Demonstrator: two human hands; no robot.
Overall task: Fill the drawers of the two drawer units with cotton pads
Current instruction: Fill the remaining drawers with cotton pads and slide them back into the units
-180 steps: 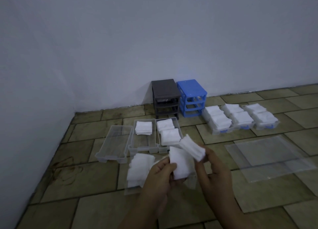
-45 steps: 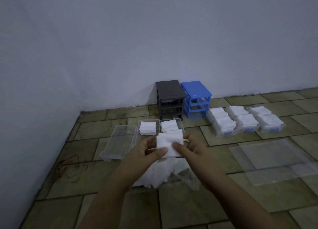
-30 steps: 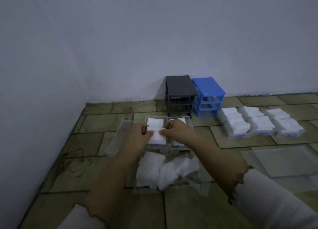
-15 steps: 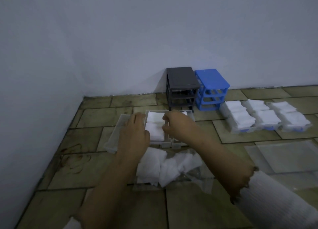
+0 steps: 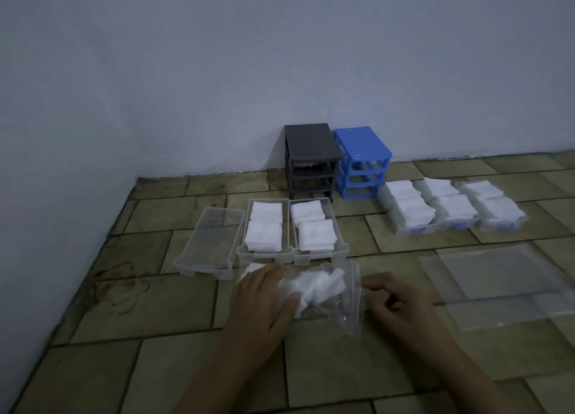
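Tiled floor [image 5: 155, 304]: both hands reach the cotton pads [image 5: 314, 284] bag.

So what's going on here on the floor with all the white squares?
A person is filling clear drawers with cotton pads. The left hand rests on loose pads in a plastic bag, while the right hand touches the bag's edge. Two drawers by the bag hold pads; a third drawer is empty. The grey unit and blue unit stand by the wall.
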